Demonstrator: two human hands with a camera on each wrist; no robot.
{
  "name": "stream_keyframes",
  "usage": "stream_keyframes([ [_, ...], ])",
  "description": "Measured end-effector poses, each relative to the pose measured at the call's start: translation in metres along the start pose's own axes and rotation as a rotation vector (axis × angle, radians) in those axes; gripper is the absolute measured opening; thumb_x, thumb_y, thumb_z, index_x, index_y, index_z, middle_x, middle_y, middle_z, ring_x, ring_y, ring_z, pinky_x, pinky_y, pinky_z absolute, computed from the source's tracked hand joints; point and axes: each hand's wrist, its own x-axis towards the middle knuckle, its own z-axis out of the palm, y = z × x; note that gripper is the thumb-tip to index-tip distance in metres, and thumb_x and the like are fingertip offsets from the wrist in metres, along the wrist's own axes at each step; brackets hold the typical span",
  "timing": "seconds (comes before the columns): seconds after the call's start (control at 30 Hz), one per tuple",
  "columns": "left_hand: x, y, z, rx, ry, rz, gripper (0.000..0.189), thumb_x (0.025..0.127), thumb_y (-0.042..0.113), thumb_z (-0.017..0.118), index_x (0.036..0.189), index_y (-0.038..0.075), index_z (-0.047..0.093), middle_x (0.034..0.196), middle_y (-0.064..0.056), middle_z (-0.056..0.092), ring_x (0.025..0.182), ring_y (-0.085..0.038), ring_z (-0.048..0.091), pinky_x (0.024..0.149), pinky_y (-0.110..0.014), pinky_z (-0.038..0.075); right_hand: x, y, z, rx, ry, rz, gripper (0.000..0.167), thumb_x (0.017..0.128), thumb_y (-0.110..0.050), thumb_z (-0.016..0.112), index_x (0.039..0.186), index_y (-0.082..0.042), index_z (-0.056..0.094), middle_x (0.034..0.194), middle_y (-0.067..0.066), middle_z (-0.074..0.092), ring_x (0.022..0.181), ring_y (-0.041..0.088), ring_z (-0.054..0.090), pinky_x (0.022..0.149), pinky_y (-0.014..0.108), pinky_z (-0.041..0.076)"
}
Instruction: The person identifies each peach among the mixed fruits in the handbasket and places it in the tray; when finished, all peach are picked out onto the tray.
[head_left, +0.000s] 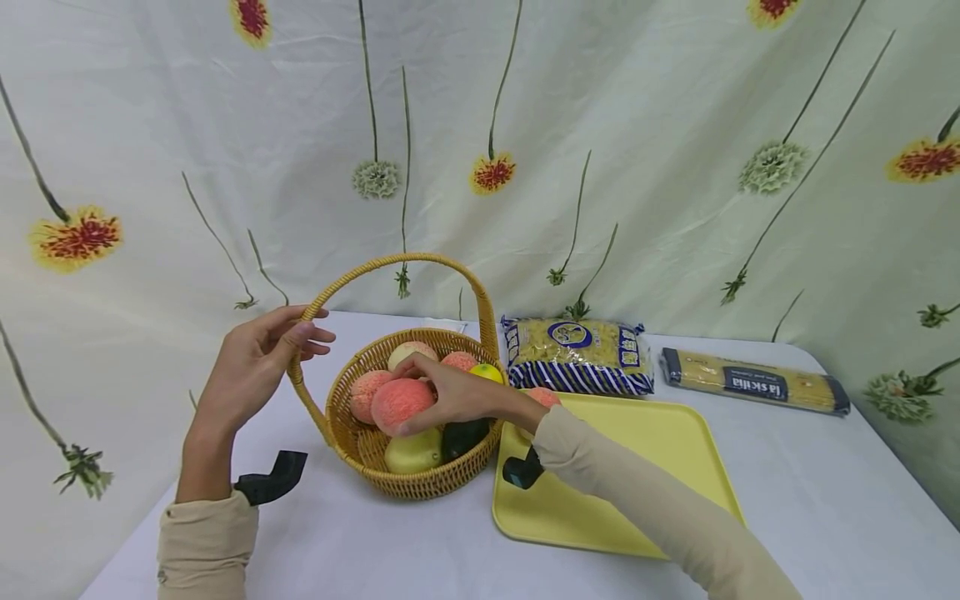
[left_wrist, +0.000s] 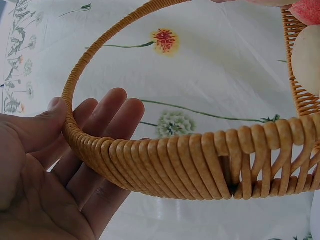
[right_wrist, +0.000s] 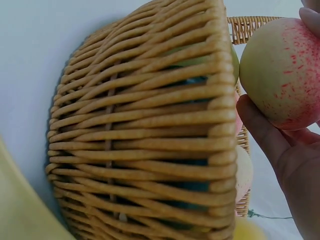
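Note:
A round wicker basket [head_left: 420, 486] with a tall arched handle [head_left: 397, 260] stands on the table. My left hand [head_left: 258, 358] holds the handle's left side, thumb on one side and fingers behind it, as the left wrist view shows. Over the fruit, my right hand [head_left: 457, 392] grips a pink-red peach [head_left: 401, 406] between thumb and fingers; its pale green side [right_wrist: 260, 65] shows in the right wrist view. Around it in the basket lie another pinkish peach [head_left: 366, 392], a pale round fruit [head_left: 412, 350], a lemon [head_left: 489, 372], a yellow-green fruit [head_left: 412, 452] and a dark green one [head_left: 463, 438].
Right of the basket lies a yellow tray [head_left: 660, 433], partly under my right forearm, with a pinkish fruit [head_left: 544, 396] at its back left corner. Behind it are a bag of pasta [head_left: 577, 357] and a spaghetti pack [head_left: 753, 382]. A flowered curtain [head_left: 637, 125] hangs behind the table.

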Motion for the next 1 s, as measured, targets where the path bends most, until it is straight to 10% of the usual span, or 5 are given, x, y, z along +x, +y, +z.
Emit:
stream_keyframes([
  [1.0, -0.001, 0.0, 0.001, 0.028, 0.003, -0.001, 0.03, 0.1, 0.018, 0.051, 0.124, 0.001, 0.059, 0.098, -0.008, 0.071, 0.083, -0.001, 0.067, 0.07, -0.015, 0.055, -0.017, 0.005, -0.009, 0.009, -0.054, 0.005, 0.069, 0.084, -0.014, 0.069, 0.144, -0.011, 0.035, 0.139, 0.011, 0.042, 0.116, 0.013, 0.052, 0.094, 0.023, 0.048],
])
